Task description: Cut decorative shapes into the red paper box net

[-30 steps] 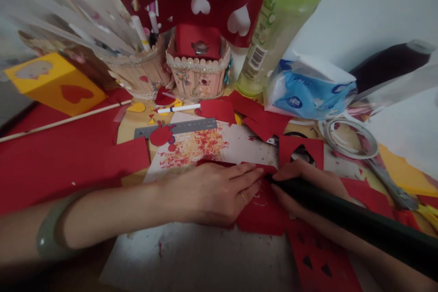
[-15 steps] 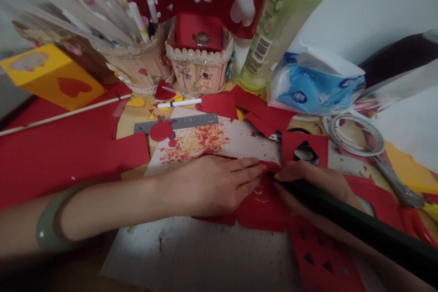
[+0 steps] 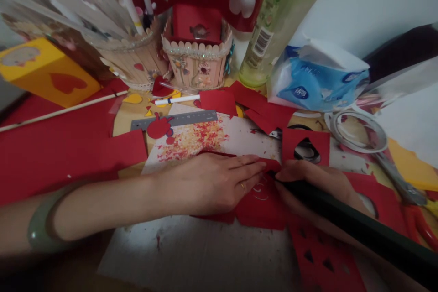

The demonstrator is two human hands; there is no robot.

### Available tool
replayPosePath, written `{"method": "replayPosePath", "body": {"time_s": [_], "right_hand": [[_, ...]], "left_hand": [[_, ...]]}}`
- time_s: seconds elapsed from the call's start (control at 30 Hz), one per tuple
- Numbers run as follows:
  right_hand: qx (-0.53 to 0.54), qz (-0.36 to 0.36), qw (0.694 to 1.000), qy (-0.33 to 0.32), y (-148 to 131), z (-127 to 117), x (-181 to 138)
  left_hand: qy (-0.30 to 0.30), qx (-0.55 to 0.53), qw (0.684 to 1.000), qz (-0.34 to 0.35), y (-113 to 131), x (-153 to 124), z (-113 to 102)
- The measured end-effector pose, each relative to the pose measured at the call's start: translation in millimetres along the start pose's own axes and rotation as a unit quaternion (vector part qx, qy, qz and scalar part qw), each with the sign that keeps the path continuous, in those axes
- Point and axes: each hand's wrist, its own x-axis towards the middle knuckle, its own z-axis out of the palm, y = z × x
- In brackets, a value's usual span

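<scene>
Right grip (image 3: 325,179) on black tool (image 3: 345,218), tip indistinct.

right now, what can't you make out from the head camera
Red paper, head view: partly hidden under the left hand.
Black tool in the right hand, head view: far end cut off by the right edge; tip too small and dark to tell.
Green bottle, head view: top cut off by the upper edge.
Blue packet, head view: lettering too blurred to read.

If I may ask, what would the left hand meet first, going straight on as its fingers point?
Probably the black tool, near its tip, in the right hand, though depth is unclear.
</scene>
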Motion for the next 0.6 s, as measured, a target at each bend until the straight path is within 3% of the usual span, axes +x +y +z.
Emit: {"method": "replayPosePath", "body": {"time_s": [0.47,0.6], "right_hand": [[-0.004,-0.027,1.0,-0.014,2.5,-1.3,-0.5],[-0.003,-0.003,0.999,-0.034,5.6,0.1,-8.4]], "left_hand": [[0.025,0.0,1.0,0.003,-0.2,-0.4,3.7],[0.012,0.003,1.0,-0.001,-0.2,-0.6,4.1]]}}
